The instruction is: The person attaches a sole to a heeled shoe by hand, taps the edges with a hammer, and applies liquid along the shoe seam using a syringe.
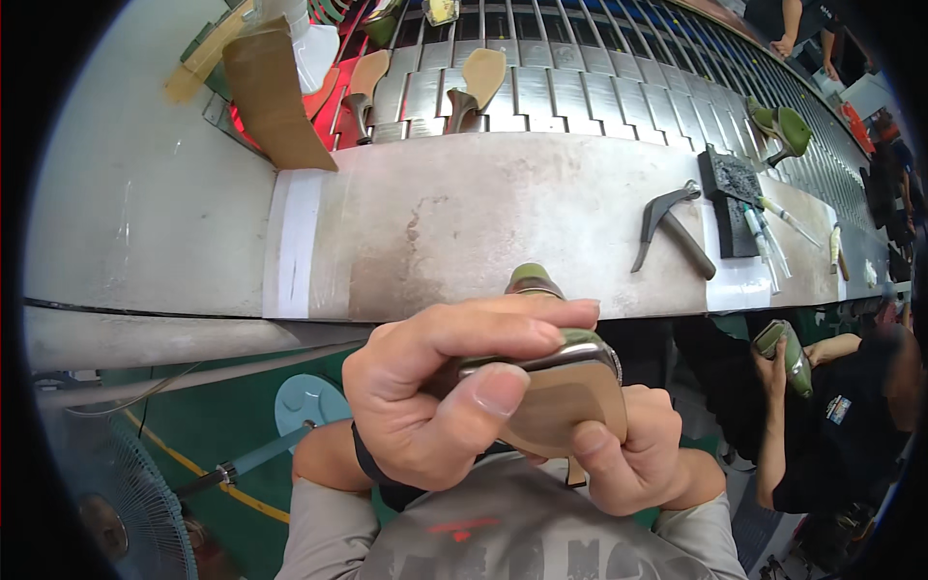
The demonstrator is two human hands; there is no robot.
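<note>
Both my hands hold a shoe in front of my chest, above the table's near edge. Its tan sole (565, 411) faces up towards me, and a shiny green upper shows along the far side. My left hand (425, 387) wraps round the shoe from the left, thumb on the sole's edge and fingers over the upper. My right hand (638, 449) grips the lower right end, its thumb pressed flat on the sole. A green rounded piece (532, 277) sticks out beyond my left fingers; I cannot tell whether it belongs to this shoe.
Beyond the light worktable (503, 213) runs a metal slatted conveyor (599, 92) carrying tan soles with heels (483, 77) and a green shoe (791, 130). Pincers (681, 227) lie right of centre, beside a black block (730, 184) and brushes. A co-worker (841, 416) at right holds a green shoe.
</note>
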